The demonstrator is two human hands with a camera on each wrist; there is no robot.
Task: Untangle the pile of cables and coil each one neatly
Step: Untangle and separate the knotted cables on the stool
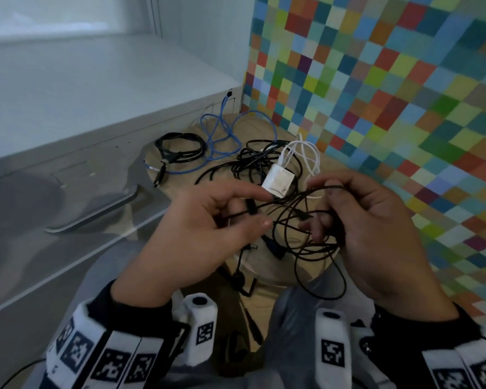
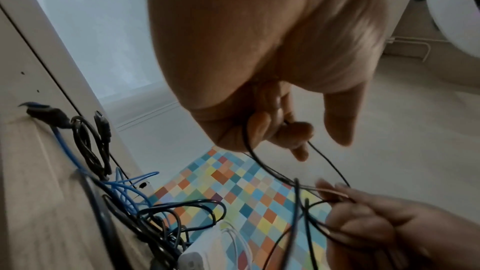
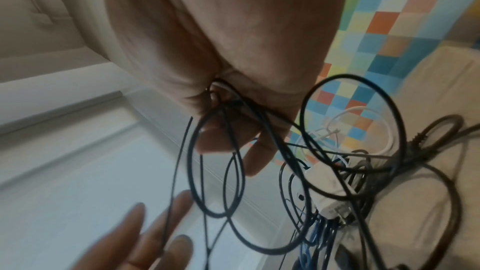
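Your right hand has its fingers curled round several loops of the thin black cable, with thumb and forefinger pinching one strand at the top — the right wrist view shows the loops bunched in the fist and hanging below it. Your left hand pinches another stretch of that same cable between thumb and a curled finger, while its forefinger points out straight toward the white charger; in the left wrist view the strand runs out from under the curled fingers. Both hands are held up just on your side of the charger.

The charger lies on the pale wooden desk, in the middle of the tangle. Its white cable loops just beyond it. Looser black cables pile up against its far-left side. Further left of the charger lies the blue cable in loose loops, and beyond that a black cable coil, well apart from the charger. Right of the charger rises a wall of coloured squares.
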